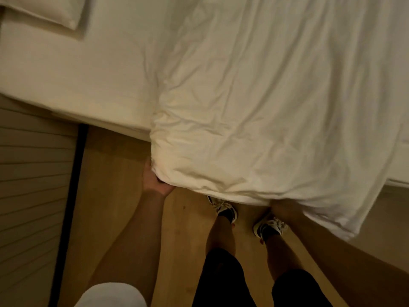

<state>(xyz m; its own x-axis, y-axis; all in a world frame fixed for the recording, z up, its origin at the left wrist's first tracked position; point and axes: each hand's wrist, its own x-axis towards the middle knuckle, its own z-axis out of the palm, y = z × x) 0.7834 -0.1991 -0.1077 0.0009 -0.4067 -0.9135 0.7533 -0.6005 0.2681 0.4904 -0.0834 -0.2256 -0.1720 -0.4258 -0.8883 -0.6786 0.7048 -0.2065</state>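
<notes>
White sleeve (110, 294), left hand (155, 178) gripping duvet (265, 107) corner, right hand hidden beneath, grip unclear, wood floor (115, 151), bed (77, 85).

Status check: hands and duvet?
Left hand grips duvet corner. Right hand hidden under duvet edge. Duvet hangs off bed; shoes beneath its edge.

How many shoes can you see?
2. The left shoe stands on the wooden floor, toe under the hanging duvet edge; the right shoe is beside it, also at the duvet's edge. More could hide under the duvet.
</notes>
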